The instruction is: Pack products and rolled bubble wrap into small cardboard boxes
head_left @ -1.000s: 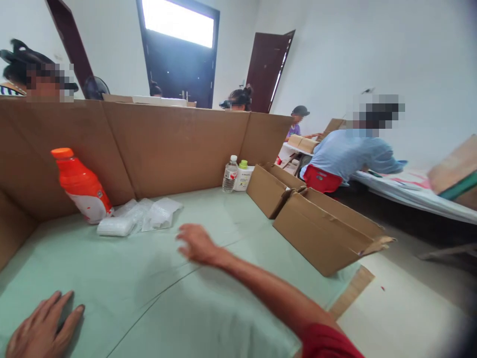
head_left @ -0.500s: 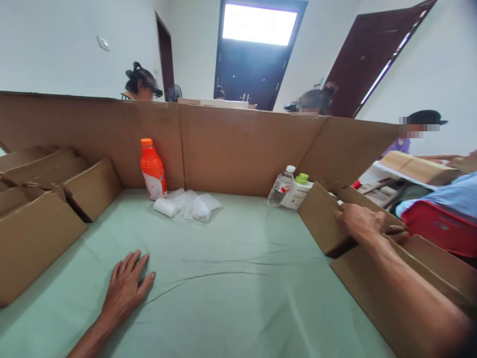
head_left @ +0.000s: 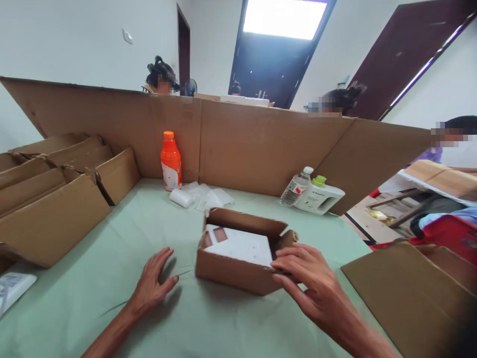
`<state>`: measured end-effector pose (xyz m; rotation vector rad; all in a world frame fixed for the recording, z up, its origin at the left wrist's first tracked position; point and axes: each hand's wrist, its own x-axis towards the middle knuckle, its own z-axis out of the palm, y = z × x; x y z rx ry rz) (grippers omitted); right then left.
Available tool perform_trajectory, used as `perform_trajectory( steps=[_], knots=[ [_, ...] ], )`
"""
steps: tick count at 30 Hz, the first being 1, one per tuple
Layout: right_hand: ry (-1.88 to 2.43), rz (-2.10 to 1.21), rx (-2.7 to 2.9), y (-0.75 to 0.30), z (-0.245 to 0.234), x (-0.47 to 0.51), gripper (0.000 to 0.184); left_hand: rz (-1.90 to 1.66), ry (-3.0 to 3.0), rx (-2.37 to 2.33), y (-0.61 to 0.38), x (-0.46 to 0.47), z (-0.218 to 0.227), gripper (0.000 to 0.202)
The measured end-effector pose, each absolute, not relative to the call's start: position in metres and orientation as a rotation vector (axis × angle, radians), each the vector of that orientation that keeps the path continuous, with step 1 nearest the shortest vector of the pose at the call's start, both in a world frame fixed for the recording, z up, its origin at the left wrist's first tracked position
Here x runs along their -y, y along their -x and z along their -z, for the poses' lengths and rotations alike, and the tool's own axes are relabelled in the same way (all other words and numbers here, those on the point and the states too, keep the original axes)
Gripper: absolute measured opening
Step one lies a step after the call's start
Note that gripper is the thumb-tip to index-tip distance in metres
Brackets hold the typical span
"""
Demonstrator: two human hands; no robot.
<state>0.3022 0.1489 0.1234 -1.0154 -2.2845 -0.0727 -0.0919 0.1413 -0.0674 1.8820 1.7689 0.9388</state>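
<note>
An open-topped brown cardboard box (head_left: 234, 273) stands mid-table with a flat white item (head_left: 242, 243) inside; what exactly the item is I cannot make out. My right hand (head_left: 307, 276) pinches the box's right end, thumb outside and fingers over the edge. To the left of the box my left hand (head_left: 154, 281) hovers at the tablecloth with its fingers apart, holding nothing and not touching the box.
Several cardboard boxes (head_left: 63, 219) line the left side, and another box (head_left: 410, 288) stands at right. Along the cardboard partition (head_left: 238, 144) are an orange bottle (head_left: 171, 161), clear plastic wrap (head_left: 204, 196), a water bottle (head_left: 296, 189) and a white jug (head_left: 320, 196). People sit beyond.
My right hand has brought the cardboard box from the right side to the middle of the table. My left hand has shifted toward it. The view has turned slightly.
</note>
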Motion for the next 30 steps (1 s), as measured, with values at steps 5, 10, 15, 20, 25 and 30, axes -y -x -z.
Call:
perform_trajectory(
  steps=[5,10,15,20,25,30],
  knots=[
    [1.231,-0.228,1.664,-0.296,-0.096,-0.134,0.027,-1.035,-1.684,-1.508,0.073,-0.098,0.053,0.079],
    [1.442,-0.885,1.332,-0.282,-0.018,-0.142,0.058,-1.059,-1.614,-1.496,0.063,-0.088,0.048,0.083],
    [1.466,-1.036,1.081,-0.258,0.034,-0.127,0.061,-1.175,-1.524,-1.527,0.055,-0.093,0.054,0.076],
    [1.504,-1.058,1.067,-0.232,0.043,-0.129,0.065,-1.228,-1.374,-1.530,0.073,-0.123,0.043,0.063],
    [1.405,-1.109,1.187,-0.190,0.030,-0.147,0.063,-1.243,-1.239,-1.643,0.105,-0.157,0.039,0.051],
    [1.440,-1.154,1.216,-0.196,0.027,-0.152,0.058,-1.202,-1.268,-1.669,0.108,-0.160,0.038,0.047]
  ],
)
